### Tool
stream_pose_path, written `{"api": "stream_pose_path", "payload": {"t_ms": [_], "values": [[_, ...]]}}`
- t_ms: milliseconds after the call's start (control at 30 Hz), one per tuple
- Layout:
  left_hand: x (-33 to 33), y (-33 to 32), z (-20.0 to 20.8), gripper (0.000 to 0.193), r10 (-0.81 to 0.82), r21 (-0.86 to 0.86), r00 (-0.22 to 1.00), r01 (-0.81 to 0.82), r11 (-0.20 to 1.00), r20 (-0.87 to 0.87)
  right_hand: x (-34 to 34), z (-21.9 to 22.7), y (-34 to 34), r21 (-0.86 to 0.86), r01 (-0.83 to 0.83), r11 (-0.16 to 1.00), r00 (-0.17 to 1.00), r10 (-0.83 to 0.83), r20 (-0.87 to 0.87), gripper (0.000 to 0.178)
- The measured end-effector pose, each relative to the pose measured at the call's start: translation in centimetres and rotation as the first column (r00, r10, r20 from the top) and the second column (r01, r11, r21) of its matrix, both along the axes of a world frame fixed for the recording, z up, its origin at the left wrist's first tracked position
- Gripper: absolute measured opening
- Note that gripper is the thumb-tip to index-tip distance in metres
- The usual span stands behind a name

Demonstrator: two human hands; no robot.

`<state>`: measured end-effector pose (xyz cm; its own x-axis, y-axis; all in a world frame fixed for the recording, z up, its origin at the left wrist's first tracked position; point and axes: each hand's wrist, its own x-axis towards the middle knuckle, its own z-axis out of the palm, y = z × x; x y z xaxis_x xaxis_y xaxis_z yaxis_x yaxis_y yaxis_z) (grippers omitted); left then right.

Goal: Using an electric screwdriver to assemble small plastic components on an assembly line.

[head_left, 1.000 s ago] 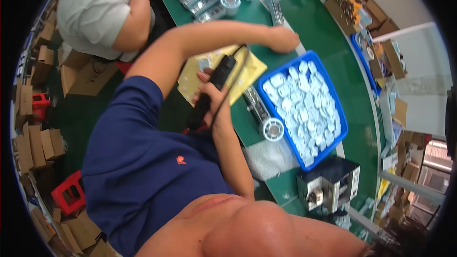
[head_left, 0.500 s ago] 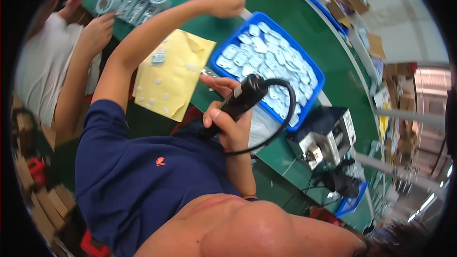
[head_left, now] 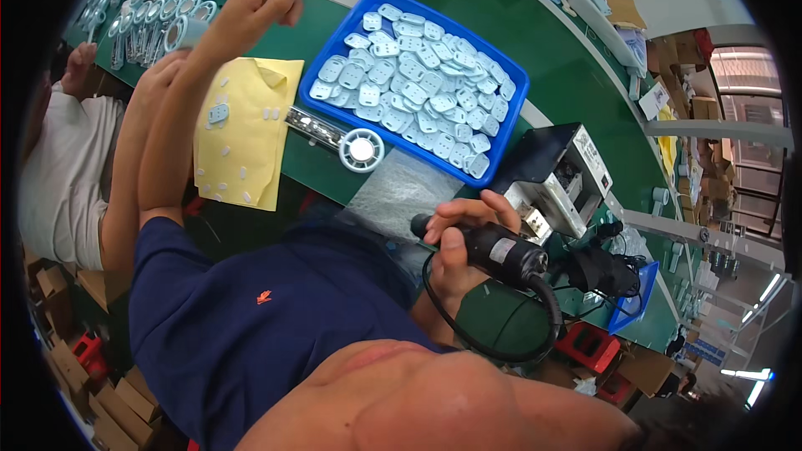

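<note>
My right hand (head_left: 468, 238) wraps round a black electric screwdriver (head_left: 501, 252), whose cable loops below it. This hand is close to the table edge, beside a sheet of clear bubble wrap (head_left: 401, 192). My left hand (head_left: 263, 4) is raised over the far left of the table with its fingers curled in; whatever they may hold is hidden. An opened handheld fan (head_left: 362, 150) with a pale blue ring lies between a yellow sheet (head_left: 280, 129) and a blue tray (head_left: 516, 129). Many pale blue plastic covers (head_left: 409, 75) fill the tray. Another such cover (head_left: 218, 114) rests on the yellow sheet among small white pieces.
More fan bodies (head_left: 154, 21) crowd the far left of the green table (head_left: 576, 88). There a co-worker's hand (head_left: 79, 63) shows. A black and silver box machine (head_left: 560, 179) stands right of the tray. Beyond it are a black bundle (head_left: 597, 271) and a small blue bin (head_left: 635, 301).
My right hand has moved right and down with the screwdriver, uncovering the fan beside the tray. My left hand has gone further left, and the view has shifted.
</note>
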<state>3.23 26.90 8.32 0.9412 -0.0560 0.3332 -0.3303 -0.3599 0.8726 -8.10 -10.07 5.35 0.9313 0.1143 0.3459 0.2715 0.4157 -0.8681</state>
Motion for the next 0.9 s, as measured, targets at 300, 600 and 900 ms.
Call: {"api": "stream_pose_path", "payload": {"t_ms": [300,600,900], "values": [[14.4,8.3,-5.8,0.027,0.135,0.951,0.991,-0.056,0.305,0.015,1.0,-1.8,-2.3,-0.020,0.151,0.988,0.988,-0.150,0.045,0.053],[12.0,6.5,-1.2,0.017,0.091,0.800,0.995,-0.033,0.598,-0.027,0.9,-3.3,-3.3,0.029,0.129,0.991,0.988,-0.131,0.076,0.050],[11.7,5.3,-3.0,0.017,-0.014,0.888,0.999,0.035,0.459,-0.032,0.9,-3.5,-3.4,0.034,0.170,0.985,0.970,-0.173,0.168,0.048]]}}
